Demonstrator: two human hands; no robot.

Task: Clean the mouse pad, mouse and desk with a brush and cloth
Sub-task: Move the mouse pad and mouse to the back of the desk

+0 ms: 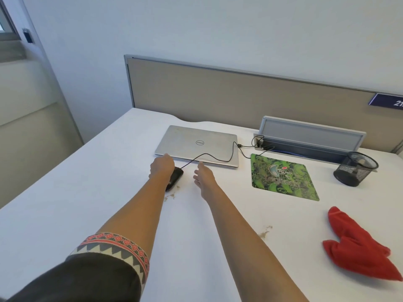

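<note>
My left hand rests over a black wired mouse on the white desk, fingers curled onto its left side. My right hand hovers open just right of the mouse, holding nothing. The green patterned mouse pad lies flat to the right, nothing on it. A crumpled red cloth sits near the desk's right front. Brownish crumbs lie beside the mouse and another patch of crumbs lies near my right forearm. No brush is in view.
A shut silver laptop lies behind my hands, the mouse cable running across its lid to a cable tray. A black mesh pen cup stands at the right. A beige partition backs the desk.
</note>
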